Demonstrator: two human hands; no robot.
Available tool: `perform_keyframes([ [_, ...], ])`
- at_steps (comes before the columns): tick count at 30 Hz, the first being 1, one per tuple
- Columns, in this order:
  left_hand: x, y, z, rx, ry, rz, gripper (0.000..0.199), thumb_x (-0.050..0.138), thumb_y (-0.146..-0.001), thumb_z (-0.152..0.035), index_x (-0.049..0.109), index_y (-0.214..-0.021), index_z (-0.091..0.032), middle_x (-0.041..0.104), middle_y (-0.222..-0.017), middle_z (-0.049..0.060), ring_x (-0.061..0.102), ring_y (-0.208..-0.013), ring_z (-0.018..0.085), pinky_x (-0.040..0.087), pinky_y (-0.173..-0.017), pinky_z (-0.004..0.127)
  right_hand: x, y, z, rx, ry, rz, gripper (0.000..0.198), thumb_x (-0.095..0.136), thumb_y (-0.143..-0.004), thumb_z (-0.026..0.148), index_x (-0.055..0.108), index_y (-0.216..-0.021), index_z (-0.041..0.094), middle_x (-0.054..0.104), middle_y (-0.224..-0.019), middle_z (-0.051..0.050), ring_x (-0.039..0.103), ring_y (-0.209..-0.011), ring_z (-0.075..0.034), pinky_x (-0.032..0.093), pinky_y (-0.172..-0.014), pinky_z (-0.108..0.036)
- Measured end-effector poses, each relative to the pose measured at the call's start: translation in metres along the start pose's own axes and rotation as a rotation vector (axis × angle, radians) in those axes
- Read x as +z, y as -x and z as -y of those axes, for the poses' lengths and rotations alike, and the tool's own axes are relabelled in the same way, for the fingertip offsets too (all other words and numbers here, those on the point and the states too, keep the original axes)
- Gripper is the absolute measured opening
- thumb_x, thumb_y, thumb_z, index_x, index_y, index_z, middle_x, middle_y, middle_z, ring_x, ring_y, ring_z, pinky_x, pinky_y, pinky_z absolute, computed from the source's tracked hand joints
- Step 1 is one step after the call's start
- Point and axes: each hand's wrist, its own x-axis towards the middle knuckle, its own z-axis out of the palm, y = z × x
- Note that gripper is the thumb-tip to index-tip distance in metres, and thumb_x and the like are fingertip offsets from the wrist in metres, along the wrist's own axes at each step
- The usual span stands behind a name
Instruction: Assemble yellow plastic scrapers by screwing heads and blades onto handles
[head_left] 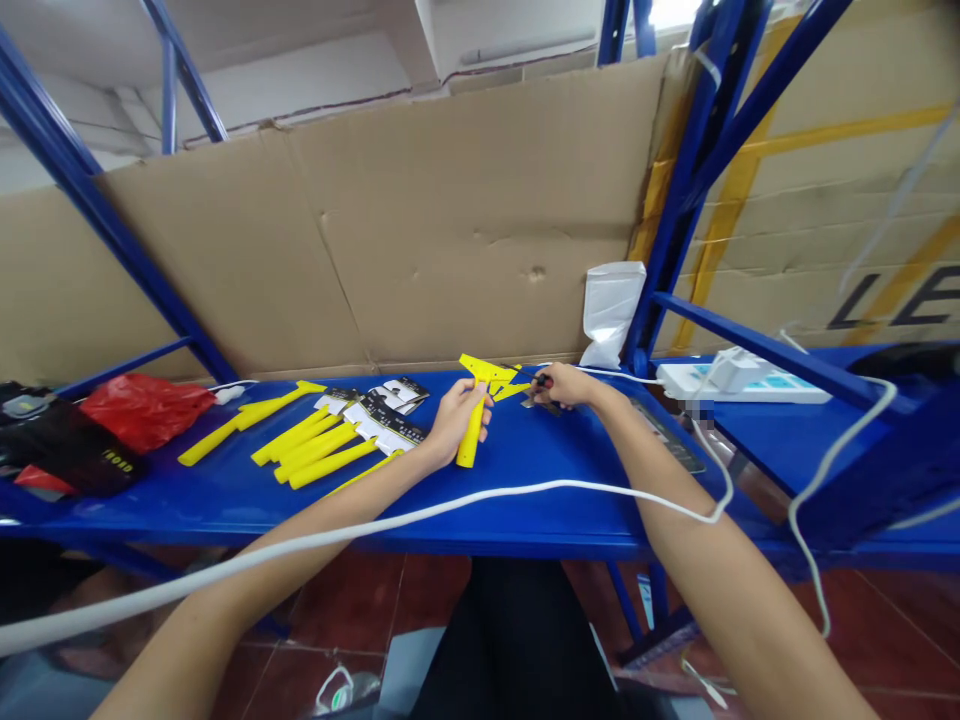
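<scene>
My left hand (pixel 451 418) is wrapped round the handle of a yellow T-shaped scraper (pixel 470 437), its wide head pointing away from me. In my right hand (pixel 571 386) is a small screwdriver (pixel 545 381) with a black and red handle, its thin shaft directed left at the scraper's head. Another flat yellow piece (pixel 510 388) lies just behind, between both hands. Small metal pieces (pixel 541 402) show under my right fingers, partly hidden. To the left lie several yellow scrapers (pixel 330 465) with black-and-white cards (pixel 390 425) at their heads.
A white cable (pixel 525 490) crosses in front of my forearms. A red plastic bag (pixel 135 420) and a black bag (pixel 75 455) sit at the left end of the blue table (pixel 570 455). A white power strip (pixel 750 382) lies right. Cardboard (pixel 480 220) stands behind.
</scene>
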Motion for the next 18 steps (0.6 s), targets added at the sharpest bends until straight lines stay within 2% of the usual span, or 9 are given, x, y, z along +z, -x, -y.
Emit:
perform_keyframes([
  [5, -0.029, -0.019, -0.001, 0.053, -0.057, 0.038, 0.058, 0.093, -0.084, -0.063, 0.057, -0.105, -0.022, 0.067, -0.086, -0.002, 0.06, -0.057, 0.011, 0.046, -0.038, 0.02, 0.0, -0.004, -0.001, 0.002, 0.082, 0.053, 0.017, 0.09, -0.083, 0.025, 0.077, -0.091, 0.02, 0.07, -0.062, 0.003, 0.061, -0.045, -0.014, 0.047, -0.047, -0.025],
  [9, -0.047, -0.029, -0.005, 0.067, -0.087, 0.066, 0.058, 0.092, -0.084, -0.063, 0.058, -0.105, -0.022, 0.068, -0.083, -0.002, 0.059, -0.054, 0.011, 0.045, -0.038, 0.02, -0.002, -0.004, 0.002, -0.023, 0.148, -0.009, 0.016, 0.09, -0.081, 0.026, 0.075, -0.081, 0.02, 0.073, -0.068, -0.001, 0.065, -0.059, -0.017, 0.047, -0.058, -0.027],
  [11, -0.053, -0.031, -0.006, 0.065, -0.076, 0.061, 0.056, 0.091, -0.085, -0.062, 0.056, -0.104, -0.022, 0.068, -0.083, -0.002, 0.06, -0.055, 0.011, 0.045, -0.038, 0.019, -0.004, -0.002, 0.006, -0.054, 0.178, -0.082, 0.014, 0.087, -0.082, 0.027, 0.075, -0.08, 0.02, 0.075, -0.075, -0.003, 0.068, -0.069, -0.019, 0.047, -0.065, -0.027],
  [13, -0.057, -0.032, -0.006, 0.048, -0.064, 0.056, 0.053, 0.09, -0.087, -0.059, 0.056, -0.105, -0.022, 0.069, -0.083, -0.002, 0.06, -0.055, 0.011, 0.045, -0.039, 0.019, -0.006, 0.002, 0.013, -0.101, 0.12, -0.188, 0.014, 0.082, -0.088, 0.033, 0.075, -0.086, 0.021, 0.074, -0.078, -0.003, 0.068, -0.07, -0.018, 0.047, -0.066, -0.028],
  [15, -0.058, -0.03, -0.006, 0.02, -0.052, 0.064, 0.049, 0.089, -0.089, -0.053, 0.058, -0.11, -0.022, 0.07, -0.084, -0.001, 0.061, -0.056, 0.012, 0.046, -0.039, 0.019, -0.006, 0.006, 0.022, -0.149, -0.074, -0.329, 0.023, 0.077, -0.092, 0.044, 0.074, -0.091, 0.021, 0.068, -0.071, 0.0, 0.062, -0.057, -0.016, 0.046, -0.058, -0.029],
  [18, -0.056, -0.024, -0.008, -0.017, -0.008, 0.087, 0.043, 0.087, -0.089, -0.042, 0.06, -0.115, -0.02, 0.074, -0.091, 0.002, 0.065, -0.06, 0.013, 0.048, -0.039, 0.02, -0.003, 0.011, 0.039, -0.203, -0.386, -0.537, 0.042, 0.082, -0.087, 0.062, 0.07, -0.09, 0.023, 0.06, -0.061, 0.003, 0.055, -0.045, -0.015, 0.043, -0.046, -0.029],
])
